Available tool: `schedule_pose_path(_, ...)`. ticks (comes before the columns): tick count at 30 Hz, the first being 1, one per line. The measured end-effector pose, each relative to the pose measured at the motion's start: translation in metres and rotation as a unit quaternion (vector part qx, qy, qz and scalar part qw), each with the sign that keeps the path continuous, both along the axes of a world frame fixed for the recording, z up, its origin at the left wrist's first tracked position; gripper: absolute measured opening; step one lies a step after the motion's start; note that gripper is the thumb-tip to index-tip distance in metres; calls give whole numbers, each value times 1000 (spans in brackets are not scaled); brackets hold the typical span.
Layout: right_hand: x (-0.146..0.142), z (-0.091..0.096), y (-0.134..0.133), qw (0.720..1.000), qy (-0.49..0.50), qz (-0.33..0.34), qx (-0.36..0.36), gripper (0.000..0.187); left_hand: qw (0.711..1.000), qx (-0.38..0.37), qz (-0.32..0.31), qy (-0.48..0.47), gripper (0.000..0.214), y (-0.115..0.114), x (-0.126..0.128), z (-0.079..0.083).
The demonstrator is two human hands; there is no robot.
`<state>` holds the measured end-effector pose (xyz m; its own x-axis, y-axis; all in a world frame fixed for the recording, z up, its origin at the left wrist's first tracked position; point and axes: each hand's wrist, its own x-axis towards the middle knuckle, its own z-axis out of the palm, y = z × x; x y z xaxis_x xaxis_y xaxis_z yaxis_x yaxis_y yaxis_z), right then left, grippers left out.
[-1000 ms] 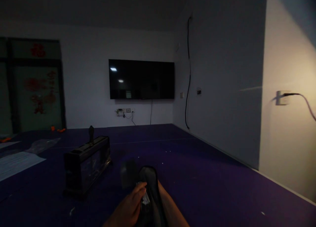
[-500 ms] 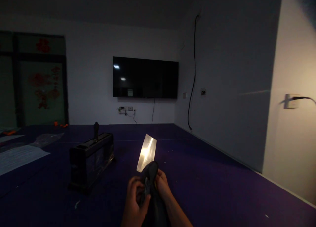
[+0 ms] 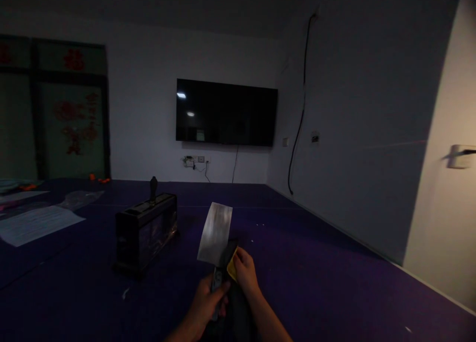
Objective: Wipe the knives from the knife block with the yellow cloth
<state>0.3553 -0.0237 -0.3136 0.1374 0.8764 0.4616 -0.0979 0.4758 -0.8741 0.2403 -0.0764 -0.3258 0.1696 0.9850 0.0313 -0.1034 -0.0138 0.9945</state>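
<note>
A cleaver (image 3: 216, 233) with a broad metal blade points up and away from me. My left hand (image 3: 207, 302) is closed around its grey handle, the thumb lying along it. My right hand (image 3: 245, 272) pinches a dark cloth (image 3: 238, 310) that shows a yellow edge or underside. The cloth lies against the lower right corner of the blade and hangs down between my forearms. Left of the cleaver stands a black knife block (image 3: 147, 233) with clear side panels. One dark handle (image 3: 153, 189) sticks up from its top.
The purple tabletop (image 3: 316, 277) reaches to the wall. Printed paper (image 3: 40, 224), a clear plastic bag (image 3: 80, 199) and orange bits (image 3: 104, 180) lie at the left. Small white scraps (image 3: 125, 293) are scattered about. A television (image 3: 226, 112) hangs on the far wall.
The cloth has slid off the handle area toward the blade's right edge, baring the handle and a yellow side. The blade has turned and lost its bright glare. My view has shifted slightly left.
</note>
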Motion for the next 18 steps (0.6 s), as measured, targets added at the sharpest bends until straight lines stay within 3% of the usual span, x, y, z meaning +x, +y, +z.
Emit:
schedule_pose_path(5, 21, 10, -3, 984, -56, -163, 51, 35, 999, -3, -1, -39, 51, -6, -5, 8)
schedule_pose_path(10, 28, 14, -8, 939, -173, -249, 161, 31, 998, -20, -23, -59, 53, -10, -5, 10)
schedule_pose_path(13, 25, 15, -13, 916, -235, -251, 208, 29, 998, -24, -30, -55, 52, -8, -3, 7)
schedule_pose_path(18, 17, 20, -22, 879, -371, -183, 239, 31, 999, -32, 2, -17, 45, 1, -4, 1)
